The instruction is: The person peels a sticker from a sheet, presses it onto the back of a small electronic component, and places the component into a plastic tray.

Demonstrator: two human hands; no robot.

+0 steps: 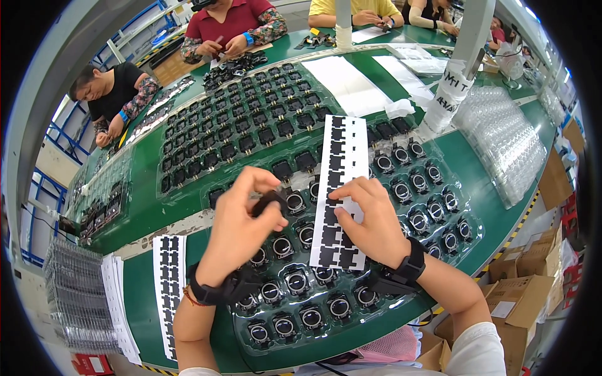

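My left hand is closed around a small black part, slightly blurred, above the tray. Across the tray lies a long white sheet of black die-cut stickers, tilted a little. My right hand rests over this sheet, thumb and forefinger drawn together at a black sticker in its middle. Whether that sticker has lifted off cannot be seen. Beneath both hands sits a clear plastic tray of round-faced black modules with silvery rings, such as one module near the front. Black bands wrap both wrists.
Another sticker sheet lies at the left, near stacked clear trays. A second filled tray is farther back. Empty clear trays and a taped post stand right. Co-workers sit across the green table; cardboard boxes are at right.
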